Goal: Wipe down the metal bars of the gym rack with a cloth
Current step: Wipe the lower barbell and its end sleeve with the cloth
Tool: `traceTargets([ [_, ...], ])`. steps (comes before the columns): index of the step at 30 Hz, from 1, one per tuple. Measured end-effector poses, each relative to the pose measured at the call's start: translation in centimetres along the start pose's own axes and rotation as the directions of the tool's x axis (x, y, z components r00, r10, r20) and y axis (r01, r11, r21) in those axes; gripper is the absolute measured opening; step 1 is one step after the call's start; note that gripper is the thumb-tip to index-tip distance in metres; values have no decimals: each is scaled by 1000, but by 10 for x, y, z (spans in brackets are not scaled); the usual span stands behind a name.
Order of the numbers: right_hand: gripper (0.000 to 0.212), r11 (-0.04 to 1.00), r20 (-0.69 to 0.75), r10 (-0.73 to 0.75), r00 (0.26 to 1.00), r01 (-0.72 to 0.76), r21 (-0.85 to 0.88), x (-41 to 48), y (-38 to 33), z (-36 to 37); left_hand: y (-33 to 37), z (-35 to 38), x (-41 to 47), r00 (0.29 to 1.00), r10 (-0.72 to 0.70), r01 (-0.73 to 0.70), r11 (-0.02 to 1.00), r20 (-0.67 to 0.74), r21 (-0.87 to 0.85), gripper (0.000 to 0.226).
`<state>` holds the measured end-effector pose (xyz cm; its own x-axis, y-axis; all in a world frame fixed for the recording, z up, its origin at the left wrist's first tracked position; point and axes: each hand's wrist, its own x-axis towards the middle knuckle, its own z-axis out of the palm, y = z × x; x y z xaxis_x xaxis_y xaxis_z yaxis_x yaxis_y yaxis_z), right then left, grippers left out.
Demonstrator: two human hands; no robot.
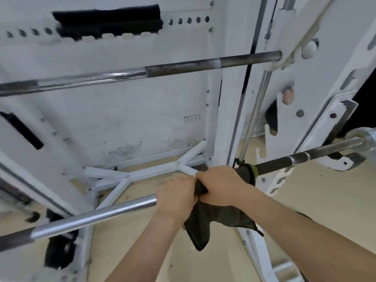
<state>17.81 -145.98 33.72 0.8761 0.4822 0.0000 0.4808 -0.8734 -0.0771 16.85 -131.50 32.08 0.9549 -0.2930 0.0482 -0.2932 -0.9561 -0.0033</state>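
A long steel barbell [97, 217] runs from lower left to upper right across the white gym rack [230, 110]. A dark green cloth [215, 222] is wrapped over the bar's middle and hangs below it. My left hand [176, 198] grips the bar at the cloth's left edge. My right hand [220, 185] grips the cloth around the bar, touching the left hand. Right of my hands the bar [305, 157] is dark and knurled.
A second bar [162, 71], partly rusty, lies higher up across the rack. A thin chrome guide rod [254, 117] runs down beside the white upright. White floor braces [126, 178] cross on the tan floor below. A wall socket [191, 119] sits on the white wall.
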Motion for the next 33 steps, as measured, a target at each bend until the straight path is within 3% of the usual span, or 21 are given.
traceTargets([
  [5, 19, 993, 114, -101, 988, 92, 77, 53, -109, 5, -103, -9, -64, 992, -123, 122, 992, 38, 22, 21],
  [8, 33, 983, 238, -163, 957, 137, 123, 86, -182, 10, -174, -23, -105, 984, -146, 156, 982, 102, -106, 37],
  [11, 50, 951, 102, -288, 952, 273, 145, 110, -255, 18, -244, -31, -152, 964, -210, 238, 955, 161, -175, 52],
  [15, 49, 936, -56, -352, 934, 351, -28, 133, -327, 37, -304, -29, -191, 940, -305, 316, 947, 153, -53, 54],
  [17, 55, 939, -146, -339, 930, 324, -116, 129, -324, 41, -317, -23, -196, 948, -304, 304, 953, 97, 15, 52],
  [19, 51, 953, -189, -300, 935, 286, -97, 118, -293, 39, -309, -18, -191, 954, -300, 300, 951, -16, 68, 44],
  [21, 39, 975, -113, -216, 970, 209, -68, 101, -243, 33, -276, -12, -176, 964, -249, 254, 966, -91, 44, 31],
  [24, 45, 989, 6, -45, 999, 46, -142, 73, -174, 17, -215, -4, -144, 981, -136, 131, 990, -138, -45, 27],
  [28, 47, 983, 80, 109, 991, -96, -155, 61, -160, 9, -198, -4, -126, 987, -84, 80, 996, -136, -35, 24],
  [31, 47, 988, 35, 8, 999, -3, -154, 87, -200, 19, -230, -5, -142, 983, -126, 130, 991, -134, 22, 29],
  [33, 47, 995, 27, -90, 996, 92, -49, 109, -234, 25, -259, -2, -158, 960, -180, 195, 979, -216, 53, 30],
])
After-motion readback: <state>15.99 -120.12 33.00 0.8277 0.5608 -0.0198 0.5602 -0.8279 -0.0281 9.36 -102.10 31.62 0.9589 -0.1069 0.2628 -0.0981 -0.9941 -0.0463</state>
